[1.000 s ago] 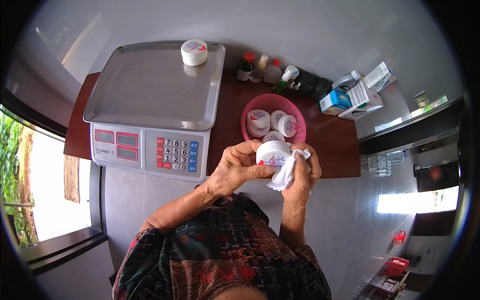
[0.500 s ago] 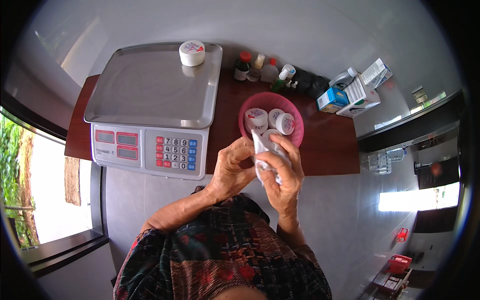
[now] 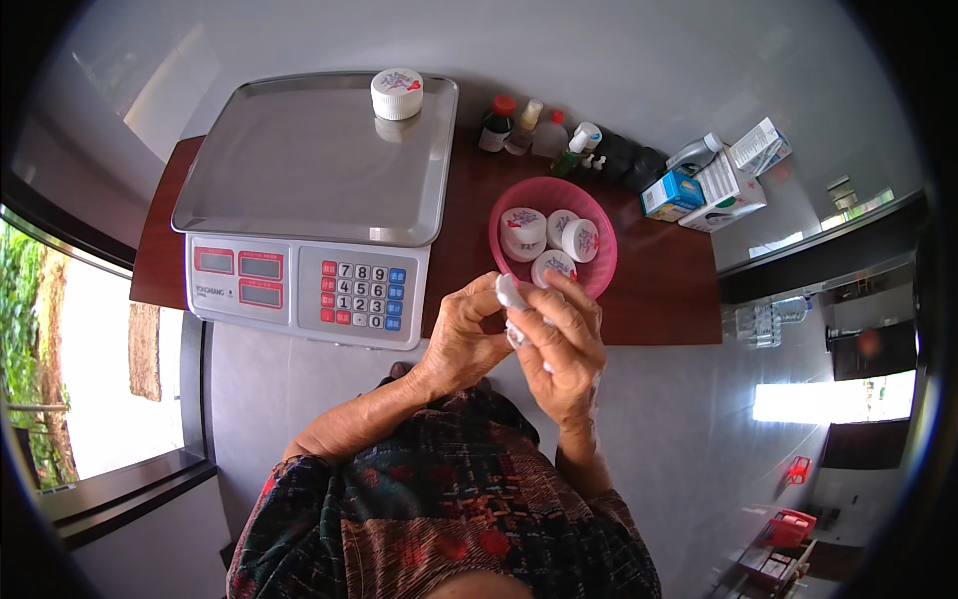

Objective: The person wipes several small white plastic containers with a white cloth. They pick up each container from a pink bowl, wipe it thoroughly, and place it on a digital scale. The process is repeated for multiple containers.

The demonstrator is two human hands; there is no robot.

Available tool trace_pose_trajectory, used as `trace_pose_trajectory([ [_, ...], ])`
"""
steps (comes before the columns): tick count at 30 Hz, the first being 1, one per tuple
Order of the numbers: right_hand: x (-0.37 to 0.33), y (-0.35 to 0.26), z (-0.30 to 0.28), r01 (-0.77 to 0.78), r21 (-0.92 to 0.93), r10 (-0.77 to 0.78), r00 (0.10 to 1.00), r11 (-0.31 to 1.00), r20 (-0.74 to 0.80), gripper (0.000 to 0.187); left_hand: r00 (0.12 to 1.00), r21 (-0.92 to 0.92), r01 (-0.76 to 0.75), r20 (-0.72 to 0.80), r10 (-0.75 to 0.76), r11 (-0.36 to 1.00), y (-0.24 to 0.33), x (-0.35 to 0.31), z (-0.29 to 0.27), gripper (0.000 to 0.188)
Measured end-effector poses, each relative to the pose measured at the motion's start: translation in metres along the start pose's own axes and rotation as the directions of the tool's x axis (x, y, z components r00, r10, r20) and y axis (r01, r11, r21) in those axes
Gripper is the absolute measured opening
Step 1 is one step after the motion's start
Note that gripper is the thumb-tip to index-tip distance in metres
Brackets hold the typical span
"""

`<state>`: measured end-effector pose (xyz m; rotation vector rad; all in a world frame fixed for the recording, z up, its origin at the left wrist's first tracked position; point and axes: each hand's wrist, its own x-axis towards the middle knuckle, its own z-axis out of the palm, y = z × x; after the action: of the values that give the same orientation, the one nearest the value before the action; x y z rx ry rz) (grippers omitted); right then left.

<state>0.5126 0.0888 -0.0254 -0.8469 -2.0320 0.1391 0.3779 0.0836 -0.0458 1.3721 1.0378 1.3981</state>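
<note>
Held thing: we see a small white round plastic jar (image 3: 511,295) gripped between both hands, just in front of the chest, at 6 o'clock from the pink bowl.
Left hand (image 3: 461,334): fingers curled round the jar's left side, closed on it.
Right hand (image 3: 564,344): fingers folded over the jar with a white cloth (image 3: 519,334) tucked beneath, so most of the jar is hidden.
Change: a second ago the jar lay broad side up with the cloth hanging loose at the right; now we see it turned on edge and the cloth bunched under the fingers, so we judge the wiping is under way.
Pink round plastic bowl (image 3: 599,275): on the brown counter (image 3: 659,299), holding more white jars (image 3: 524,232).
Steel-tray weighing scale (image 3: 309,170): at 10 o'clock, one capped jar (image 3: 396,93) on its far edge.
Bottles (image 3: 544,135): at 12 o'clock.
Boxes (image 3: 704,185): at 2 o'clock.
In the way: nothing between hands and bowl.
</note>
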Motion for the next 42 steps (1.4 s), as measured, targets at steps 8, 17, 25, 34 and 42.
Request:
trace_pose_trajectory([
  [8, -0.003, 0.016, -0.003, -0.389, 0.22, 0.422, 0.898, 0.894, -0.124, 0.027, 0.964, -0.499, 0.261, 0.184, -0.193, 0.826, -0.002, 0.004, -0.004, 0.02],
  [17, -0.019, 0.017, 0.008, 0.107, -0.166, -0.122, 0.989, 0.98, -0.081, 0.032, 0.917, -0.81, 0.378, 0.262, -0.3, 0.448, -0.023, 0.009, 0.002, 0.021],
  [25, -0.006, 0.019, -0.022, -0.167, -0.047, 0.15, 0.954, 0.985, -0.26, 0.035, 0.918, -0.828, 0.386, 0.303, -0.255, 0.405, -0.026, 0.015, 0.004, 0.022],
  [34, -0.014, 0.014, -0.011, 0.072, 0.034, -0.071, 0.997, 0.997, -0.007, 0.031, 0.92, -0.862, 0.345, 0.231, -0.317, 0.373, -0.014, 0.019, 0.008, 0.024],
  [42, -0.014, 0.022, -0.016, -0.51, 0.516, 0.659, 0.736, 0.688, -0.151, 0.019, 0.901, -0.839, 0.415, 0.324, -0.29, 0.352, -0.026, 0.016, 0.016, 0.03],
])
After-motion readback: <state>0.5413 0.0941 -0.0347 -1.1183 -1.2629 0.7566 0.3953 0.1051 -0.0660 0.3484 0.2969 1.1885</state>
